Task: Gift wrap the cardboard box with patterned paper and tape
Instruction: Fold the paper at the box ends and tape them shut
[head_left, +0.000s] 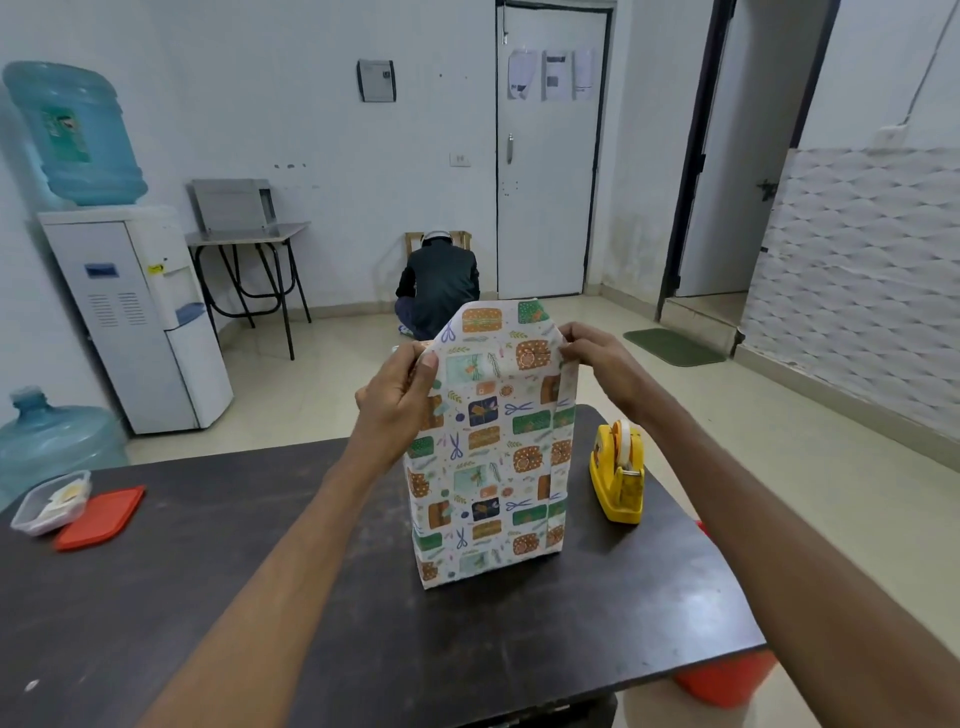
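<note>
The box (485, 467) stands upright on end in the middle of the dark table (208, 571), covered in white paper patterned with small gifts and scissors; no bare cardboard shows. The paper's top flap (496, 327) sticks up above the box with angled corners. My left hand (397, 400) grips the upper left edge of the paper, thumb on the front. My right hand (597, 361) pinches the upper right corner fold. A yellow tape dispenser (618, 475) with a roll of tape sits on the table just right of the box.
A clear plastic container (49, 501) and its red lid (98, 517) lie at the table's left edge. A water dispenser (135, 317) stands at the left wall. A person (439, 283) crouches on the floor beyond. Something red (727, 680) sits under the table's right corner.
</note>
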